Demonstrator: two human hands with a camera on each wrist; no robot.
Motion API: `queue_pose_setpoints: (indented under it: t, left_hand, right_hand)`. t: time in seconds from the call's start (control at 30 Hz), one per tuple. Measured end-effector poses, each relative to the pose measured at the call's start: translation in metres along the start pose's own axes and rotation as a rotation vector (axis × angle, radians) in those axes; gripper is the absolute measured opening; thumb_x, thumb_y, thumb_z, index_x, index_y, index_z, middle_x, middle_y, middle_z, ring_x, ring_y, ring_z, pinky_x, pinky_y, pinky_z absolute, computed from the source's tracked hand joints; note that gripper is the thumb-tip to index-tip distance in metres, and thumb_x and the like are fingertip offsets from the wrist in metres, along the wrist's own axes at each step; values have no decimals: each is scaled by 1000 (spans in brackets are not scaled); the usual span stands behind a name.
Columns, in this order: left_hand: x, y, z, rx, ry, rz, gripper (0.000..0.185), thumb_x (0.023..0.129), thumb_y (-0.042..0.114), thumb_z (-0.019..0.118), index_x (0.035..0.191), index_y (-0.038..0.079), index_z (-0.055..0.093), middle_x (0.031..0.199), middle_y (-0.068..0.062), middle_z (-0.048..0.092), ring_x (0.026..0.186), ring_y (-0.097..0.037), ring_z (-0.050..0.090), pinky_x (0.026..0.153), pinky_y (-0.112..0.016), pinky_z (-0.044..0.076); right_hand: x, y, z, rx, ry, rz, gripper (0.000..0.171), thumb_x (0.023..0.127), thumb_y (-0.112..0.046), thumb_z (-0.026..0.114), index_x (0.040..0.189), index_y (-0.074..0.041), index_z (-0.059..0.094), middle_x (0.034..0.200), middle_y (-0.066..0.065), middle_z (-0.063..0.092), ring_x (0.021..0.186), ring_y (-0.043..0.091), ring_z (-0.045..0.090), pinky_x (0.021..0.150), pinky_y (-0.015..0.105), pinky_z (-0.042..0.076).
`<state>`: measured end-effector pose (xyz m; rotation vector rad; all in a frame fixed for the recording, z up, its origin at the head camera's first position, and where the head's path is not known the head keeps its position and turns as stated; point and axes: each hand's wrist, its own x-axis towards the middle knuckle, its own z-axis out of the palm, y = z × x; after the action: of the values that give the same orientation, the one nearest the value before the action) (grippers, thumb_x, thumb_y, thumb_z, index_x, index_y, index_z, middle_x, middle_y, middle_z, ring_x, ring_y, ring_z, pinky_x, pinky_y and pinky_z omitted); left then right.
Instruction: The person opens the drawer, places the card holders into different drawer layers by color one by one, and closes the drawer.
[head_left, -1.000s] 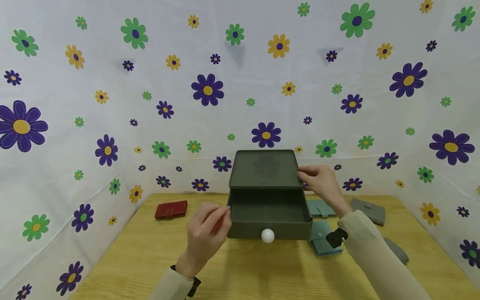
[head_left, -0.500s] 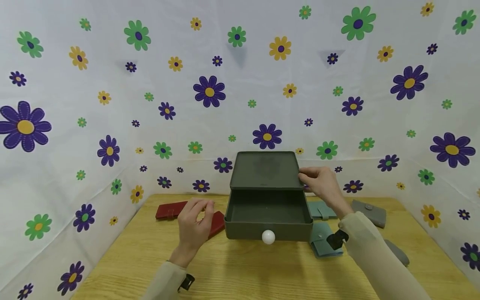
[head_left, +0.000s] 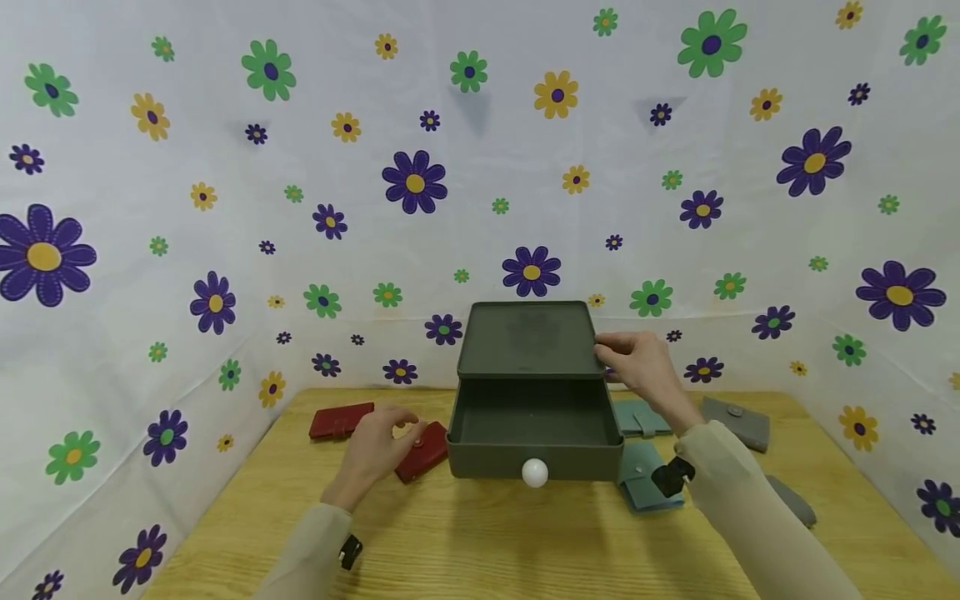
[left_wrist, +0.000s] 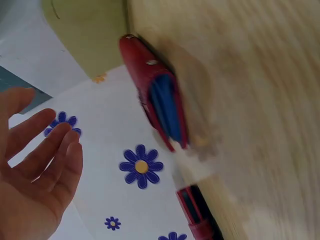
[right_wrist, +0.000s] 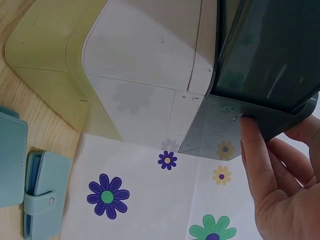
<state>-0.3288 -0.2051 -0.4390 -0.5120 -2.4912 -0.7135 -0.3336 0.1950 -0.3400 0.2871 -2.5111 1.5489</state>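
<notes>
A small drawer unit with a dark green top section (head_left: 528, 337) stands at the middle of the table. Its upper drawer (head_left: 480, 461), with a round white knob (head_left: 535, 473), is pulled out and its inside shows. My right hand (head_left: 641, 367) grips the unit's right top edge; in the right wrist view the index fingertip (right_wrist: 248, 122) lies against the side wall. My left hand (head_left: 369, 452) hovers left of the drawer, fingers loosely bent and holding nothing. Its fingertips overlap a red wallet (head_left: 427, 454) in the head view; in the left wrist view that wallet (left_wrist: 150, 85) is apart from the hand.
Another red wallet (head_left: 330, 422) lies at the back left. Right of the unit are two teal wallets, one behind (head_left: 633, 417) and one nearer (head_left: 647, 483). Farther right lie a grey wallet (head_left: 742, 425) and another grey item (head_left: 791, 500). Flower-printed cloth (head_left: 480, 167) encloses the table.
My left hand has moved left and away from the drawer's left edge, uncovering the nearer red wallet. The right hand stays at the unit's top edge.
</notes>
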Motion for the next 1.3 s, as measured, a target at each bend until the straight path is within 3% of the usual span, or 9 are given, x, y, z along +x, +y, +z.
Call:
queue_pose_setpoints:
  t: [0.13,0.3,0.57,0.77,1.0,1.3]
  left_hand:
    - [-1,-12,0,61,-198,-95,15,89,23,73,94,9,75,99,-6,73,92,-23,66,81,-43,57]
    - [-1,-22,2,109,-406,-187,26,85,24,78,106,9,73,109,-8,69,91,-20,61,82,-39,55]
    - [1,-25,8,129,-582,-290,55,78,32,83,123,8,63,107,-6,62,89,-18,55,83,-39,51]
    - [0,-24,10,111,-625,-331,59,77,30,85,123,8,56,103,-5,63,87,-18,55,79,-37,49]
    - [-2,-23,11,82,-612,-346,53,76,26,85,117,11,57,98,-3,61,84,-18,55,75,-35,48]
    - [1,-28,14,62,-601,-381,55,73,26,88,117,10,59,101,-5,63,87,-19,56,80,-38,50]
  right_hand:
    - [0,-1,2,-3,-2,1,39,100,-21,57,135,-2,58,126,23,64,98,30,71,76,33,61]
    - [-1,-2,2,-16,0,-4,40,100,-21,57,135,-2,58,126,23,64,99,30,71,76,33,61]
    - [0,-4,0,-29,17,-6,39,100,-19,57,135,-1,58,128,23,63,99,31,71,76,33,61]
    - [1,-5,1,-30,6,3,39,100,-19,57,135,-1,58,128,24,63,97,31,72,75,32,61]
    - [-1,-5,2,-42,4,9,39,101,-19,56,136,-1,57,128,24,62,100,32,71,76,33,61]
    - [-1,-6,1,-53,5,-5,39,100,-19,56,135,-1,57,128,23,63,98,31,71,75,32,61]
